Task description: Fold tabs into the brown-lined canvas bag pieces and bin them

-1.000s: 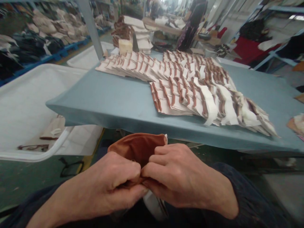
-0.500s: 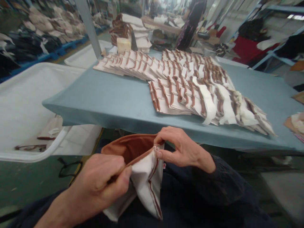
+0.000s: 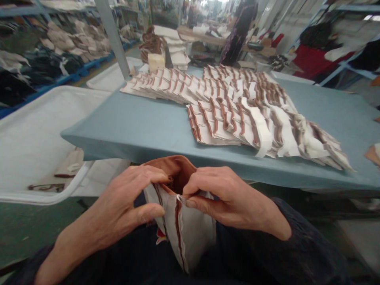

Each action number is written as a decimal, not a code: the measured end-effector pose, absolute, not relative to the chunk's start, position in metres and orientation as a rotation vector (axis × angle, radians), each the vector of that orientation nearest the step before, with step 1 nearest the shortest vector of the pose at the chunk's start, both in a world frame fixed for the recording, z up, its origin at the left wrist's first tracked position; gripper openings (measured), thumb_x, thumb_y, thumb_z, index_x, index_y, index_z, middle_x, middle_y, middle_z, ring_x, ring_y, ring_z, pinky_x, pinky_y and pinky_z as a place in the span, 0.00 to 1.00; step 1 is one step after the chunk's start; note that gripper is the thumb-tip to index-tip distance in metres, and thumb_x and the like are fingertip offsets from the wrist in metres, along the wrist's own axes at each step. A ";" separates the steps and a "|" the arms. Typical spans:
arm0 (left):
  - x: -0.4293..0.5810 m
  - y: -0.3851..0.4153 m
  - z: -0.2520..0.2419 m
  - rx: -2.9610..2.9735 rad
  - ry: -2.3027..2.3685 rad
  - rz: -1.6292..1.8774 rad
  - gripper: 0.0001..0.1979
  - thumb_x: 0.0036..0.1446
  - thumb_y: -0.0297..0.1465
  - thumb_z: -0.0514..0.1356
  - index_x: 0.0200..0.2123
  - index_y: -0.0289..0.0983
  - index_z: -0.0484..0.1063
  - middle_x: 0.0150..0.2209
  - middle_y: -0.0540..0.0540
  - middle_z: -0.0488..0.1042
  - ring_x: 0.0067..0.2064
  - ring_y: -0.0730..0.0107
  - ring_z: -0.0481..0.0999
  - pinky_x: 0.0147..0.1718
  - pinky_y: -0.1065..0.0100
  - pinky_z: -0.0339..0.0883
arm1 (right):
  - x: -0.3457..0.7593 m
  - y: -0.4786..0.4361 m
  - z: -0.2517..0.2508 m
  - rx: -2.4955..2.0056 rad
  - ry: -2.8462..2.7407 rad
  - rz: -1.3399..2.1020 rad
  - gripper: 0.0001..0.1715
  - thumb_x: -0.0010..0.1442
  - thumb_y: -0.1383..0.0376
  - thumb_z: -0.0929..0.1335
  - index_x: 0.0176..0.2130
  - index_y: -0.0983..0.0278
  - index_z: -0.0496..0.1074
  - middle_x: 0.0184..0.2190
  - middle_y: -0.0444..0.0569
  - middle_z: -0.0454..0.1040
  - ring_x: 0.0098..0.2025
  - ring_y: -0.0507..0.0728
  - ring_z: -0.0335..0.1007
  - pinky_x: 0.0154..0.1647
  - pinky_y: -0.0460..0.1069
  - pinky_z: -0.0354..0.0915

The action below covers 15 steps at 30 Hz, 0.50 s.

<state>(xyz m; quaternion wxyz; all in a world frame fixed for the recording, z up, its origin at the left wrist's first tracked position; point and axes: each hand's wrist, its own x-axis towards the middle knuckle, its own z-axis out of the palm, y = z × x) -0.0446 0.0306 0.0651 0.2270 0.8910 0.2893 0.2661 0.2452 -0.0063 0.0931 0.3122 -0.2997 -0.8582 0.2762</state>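
Above my lap, a fabric pouch (image 3: 194,229) hangs with its mouth up. Its outside is off-white with brown-edged seams; reddish-brown cloth lines the inside. At the near rim, my right hand (image 3: 221,196) pinches the edge beside a seam between thumb and fingers. My left hand (image 3: 130,198) is at the left side of the mouth. Its fingers reach over the rim, their tips partly hidden inside, while the thumb stands apart from them outside. A small red and yellow bit (image 3: 161,234) shows low on the pouch's left side.
A blue-grey covered table (image 3: 142,130) lies ahead, bearing overlapping rows of similar off-white and brown pieces (image 3: 219,118) with white strips (image 3: 263,130). To the left stands a white bin (image 3: 26,138) with a few pieces inside. A metal post (image 3: 111,35) rises behind; a person (image 3: 240,31) stands farther back.
The pouch has turned, bringing a seam to the middle of the near rim. My left hand has loosened its pinch and opened its thumb; my right hand has shifted slightly left and down.
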 end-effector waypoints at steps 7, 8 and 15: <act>-0.014 0.035 0.081 2.265 0.582 0.712 0.14 0.72 0.40 0.72 0.36 0.40 0.78 0.33 0.53 0.84 0.34 0.71 0.81 0.36 0.70 0.70 | 0.241 0.001 0.085 -0.735 -2.220 0.800 0.10 0.80 0.64 0.71 0.42 0.63 0.77 0.36 0.46 0.83 0.36 0.52 0.76 0.41 0.47 0.67; -0.013 0.035 0.081 2.249 0.588 0.700 0.12 0.73 0.37 0.71 0.35 0.40 0.78 0.31 0.54 0.82 0.32 0.72 0.79 0.34 0.72 0.68 | 0.241 0.001 0.084 -0.739 -2.217 0.808 0.10 0.80 0.64 0.71 0.42 0.63 0.77 0.35 0.45 0.82 0.35 0.52 0.75 0.41 0.47 0.67; -0.013 0.035 0.081 2.118 0.636 0.584 0.13 0.72 0.28 0.63 0.31 0.38 0.77 0.26 0.57 0.77 0.26 0.77 0.70 0.28 0.75 0.61 | 0.240 0.008 0.071 -0.777 -2.195 0.868 0.11 0.79 0.64 0.72 0.40 0.63 0.78 0.34 0.45 0.82 0.35 0.52 0.73 0.39 0.46 0.65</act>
